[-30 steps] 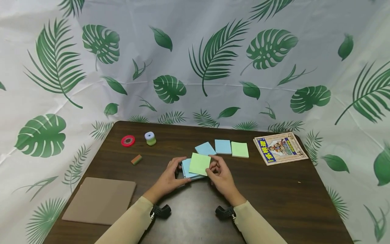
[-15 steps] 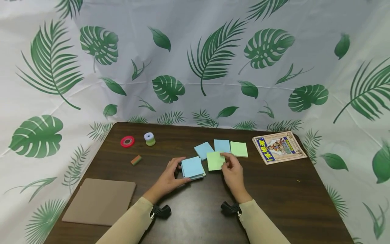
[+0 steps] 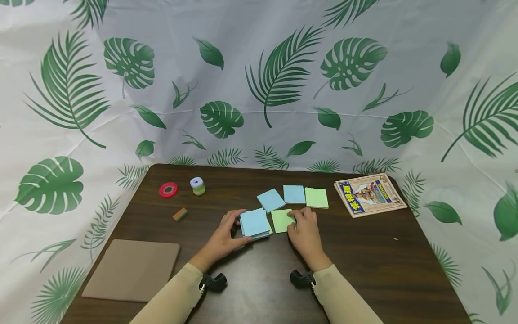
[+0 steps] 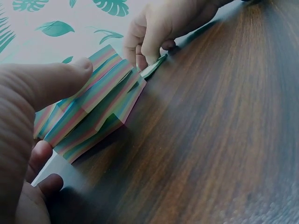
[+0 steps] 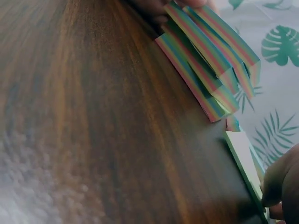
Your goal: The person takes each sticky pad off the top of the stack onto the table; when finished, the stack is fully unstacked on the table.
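Pale-green square pad (image 3: pixel 280 221) lowered, pinched in right grip (image 3: pixel 306 230); left grip (image 3: pixel 222 236) curved wide round blue-topped, stripe-edged stack (image 3: pixel 254 222)

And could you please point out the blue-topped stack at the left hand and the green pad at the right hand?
Blue-topped stack (image 3: pixel 255 221): head view, middle of its top.
Green pad (image 3: pixel 280 221): head view, its uncovered top.

On the dark table (image 3: pixel 356 256), a red ring (image 3: pixel 162 191) lies far left beside a small white-and-green jar (image 3: pixel 198 186), an orange-and-green block (image 3: pixel 180 214) nearer. A brown board (image 3: pixel 131 270) lies near left, booklets (image 3: pixel 370 195) far right. Leaf-printed cloth (image 3: pixel 170 81) hangs behind.
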Tool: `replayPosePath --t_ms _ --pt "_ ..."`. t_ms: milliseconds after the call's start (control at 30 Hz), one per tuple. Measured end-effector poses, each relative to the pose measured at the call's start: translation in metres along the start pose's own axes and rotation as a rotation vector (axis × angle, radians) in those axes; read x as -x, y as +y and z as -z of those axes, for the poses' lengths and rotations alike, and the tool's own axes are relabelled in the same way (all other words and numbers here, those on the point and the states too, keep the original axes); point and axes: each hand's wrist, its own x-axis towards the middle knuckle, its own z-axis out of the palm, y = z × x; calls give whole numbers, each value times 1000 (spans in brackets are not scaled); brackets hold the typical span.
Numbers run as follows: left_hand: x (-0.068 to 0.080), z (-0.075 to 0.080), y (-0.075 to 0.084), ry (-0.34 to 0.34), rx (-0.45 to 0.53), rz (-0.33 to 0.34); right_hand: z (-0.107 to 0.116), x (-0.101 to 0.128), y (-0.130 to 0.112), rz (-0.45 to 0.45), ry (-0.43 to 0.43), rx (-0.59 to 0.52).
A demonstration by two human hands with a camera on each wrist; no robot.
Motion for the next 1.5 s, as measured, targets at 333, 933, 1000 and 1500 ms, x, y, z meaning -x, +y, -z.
replayPosePath --t_ms 333,933,1000,1500 --pt "-4 3 3 8 -7 2 4 -3 -9 78 102 -204" --pt "-5 3 4 2 -16 -1 -10 7 -31 61 -256 -610" --pt "-5 3 4 2 -21 -7 -12 6 -31 80 -268 -583" --pt "-4 3 3 10 -33 -29 -11 7 -30 77 -279 -688"
